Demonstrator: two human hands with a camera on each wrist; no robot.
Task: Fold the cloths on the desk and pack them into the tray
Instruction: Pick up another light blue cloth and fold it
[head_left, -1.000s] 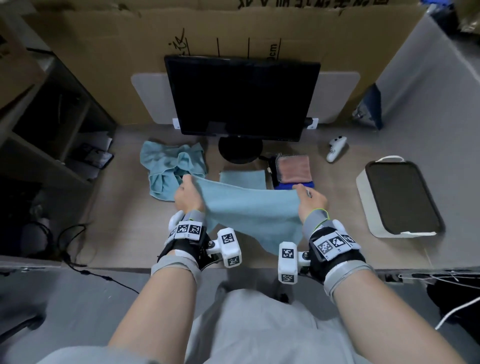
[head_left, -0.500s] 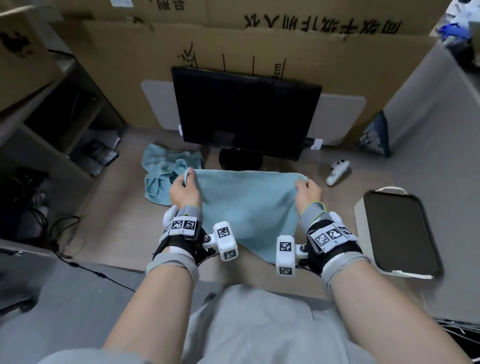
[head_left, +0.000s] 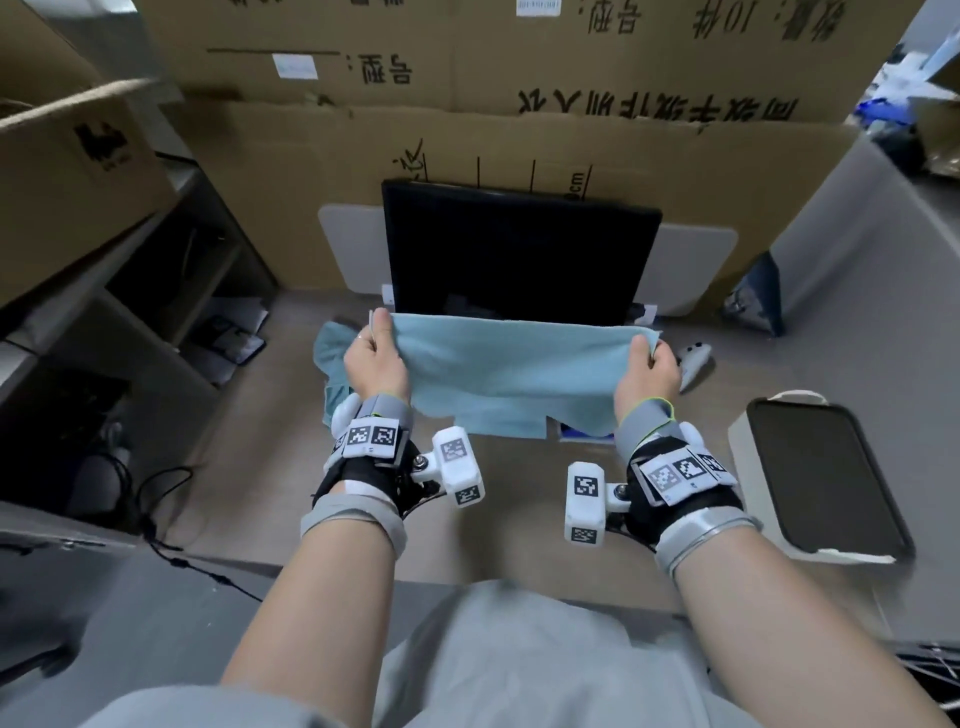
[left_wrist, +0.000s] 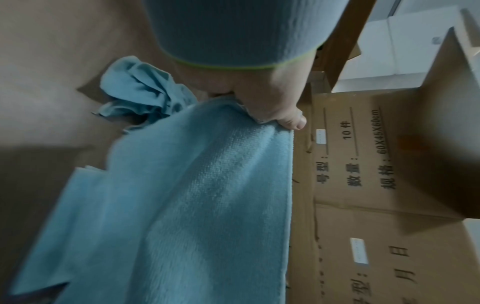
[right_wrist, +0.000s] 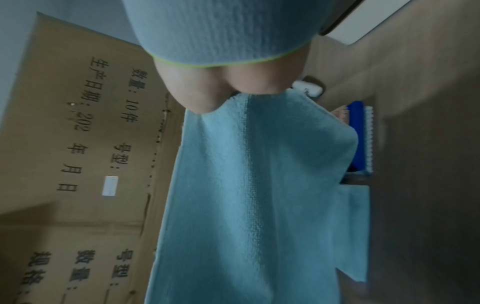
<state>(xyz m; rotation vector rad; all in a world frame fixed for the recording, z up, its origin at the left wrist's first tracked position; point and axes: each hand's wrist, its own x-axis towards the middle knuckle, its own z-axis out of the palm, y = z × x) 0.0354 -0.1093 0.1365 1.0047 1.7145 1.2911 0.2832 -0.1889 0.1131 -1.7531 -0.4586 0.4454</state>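
A soft, looped-pile light-blue cloth (head_left: 511, 371) hangs stretched above the middle of the desk (head_left: 249, 457), in front of the black monitor (head_left: 519, 249). The left hand (head_left: 375, 358) pinches its upper left corner and the right hand (head_left: 648, 370) pinches the upper right. A crumpled blue cloth (head_left: 328, 358) lies behind the left hand. The rounded, dark-lined tray (head_left: 826, 483) sits at the desk's right edge. Only the right wrist view shows a pink and dark-blue folded stack (right_wrist: 357, 131) behind the cloth; the left wrist view shows a flat folded blue cloth (left_wrist: 83, 185).
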